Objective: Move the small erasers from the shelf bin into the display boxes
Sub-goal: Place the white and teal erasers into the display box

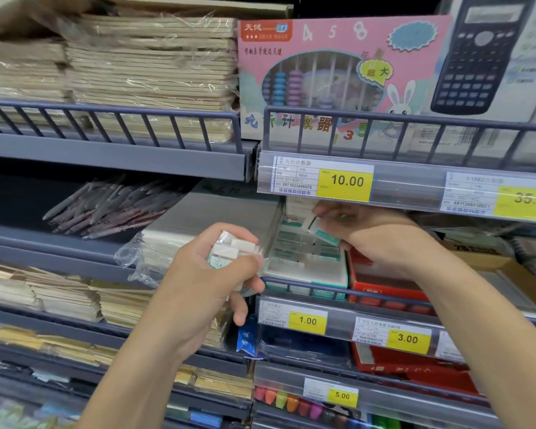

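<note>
Erasers [234, 249] are sitting bunched in my left hand [211, 283], white blocks with teal paper sleeves, my fingers curling tight around the stack just at nine o'clock of the display box [307, 264]. My right hand [362, 230] is reaching in under the upper shelf's price rail [415, 184], pinching one more eraser [317, 229] between thumb and fingertips, tilted, above the rows already lying in the box. The box is white cardboard with teal edges, its front wall pressing against the grey wire fence [338, 291] at six o'clock. Room is getting tight here: the rail is hanging close at twelve o'clock of my right knuckles, a red box [381, 280] is crowding at three o'clock, and a flat grey carton [217, 212] is flanking at nine. Pens [106, 205] in a loose heap are lying further off at nine o'clock, well apart.
</note>
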Available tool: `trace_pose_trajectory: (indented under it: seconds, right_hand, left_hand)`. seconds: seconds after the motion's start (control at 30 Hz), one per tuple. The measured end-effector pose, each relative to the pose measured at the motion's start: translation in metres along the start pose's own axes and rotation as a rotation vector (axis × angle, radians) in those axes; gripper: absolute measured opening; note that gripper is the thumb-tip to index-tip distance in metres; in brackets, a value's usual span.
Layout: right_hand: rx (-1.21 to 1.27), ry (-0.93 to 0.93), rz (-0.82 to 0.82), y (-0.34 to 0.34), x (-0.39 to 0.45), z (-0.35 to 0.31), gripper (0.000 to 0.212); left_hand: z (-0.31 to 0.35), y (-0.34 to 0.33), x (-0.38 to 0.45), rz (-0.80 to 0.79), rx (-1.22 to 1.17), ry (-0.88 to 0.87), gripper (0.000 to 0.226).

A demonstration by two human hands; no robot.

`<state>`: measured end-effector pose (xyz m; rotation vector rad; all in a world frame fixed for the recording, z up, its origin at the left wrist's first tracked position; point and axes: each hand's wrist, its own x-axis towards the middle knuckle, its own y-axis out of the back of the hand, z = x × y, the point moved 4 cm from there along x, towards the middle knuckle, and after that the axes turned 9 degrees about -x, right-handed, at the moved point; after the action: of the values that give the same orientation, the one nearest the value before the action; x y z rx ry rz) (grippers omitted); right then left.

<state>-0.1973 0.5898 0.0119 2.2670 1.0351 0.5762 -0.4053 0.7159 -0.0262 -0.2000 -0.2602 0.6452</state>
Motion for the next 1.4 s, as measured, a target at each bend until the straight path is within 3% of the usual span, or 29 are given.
trace_pose_trajectory:
  seconds: [0.13, 0.53, 0.77, 1.07, 1.4]
  right_hand:
    - [-0.513, 0.058, -0.063, 0.002, 0.006, 0.000, 0.004]
    - [-1.031, 0.240, -0.326, -0.021, 0.006, -0.011, 0.026]
    - [-0.970, 0.280, -0.272, -0.022, 0.008, -0.010, 0.030]
    - [-0.955, 0.300, -0.360, -0.019, 0.001, 0.000, 0.031]
    - [-1.015, 0.110, -0.266, -0.022, 0.013, 0.000, 0.023]
  left_hand:
    - [0.002, -0.002, 0.000, -0.015, -0.006, -0.006, 0.022]
    - [0.001, 0.002, 0.001, -0.010, -0.028, -0.018, 0.018]
    - [-0.002, 0.009, 0.003, -0.017, -0.009, -0.024, 0.025]
    - [-0.003, 0.011, 0.005, -0.014, -0.018, -0.013, 0.025]
    - [-0.002, 0.009, 0.004, -0.020, -0.026, 0.004, 0.024]
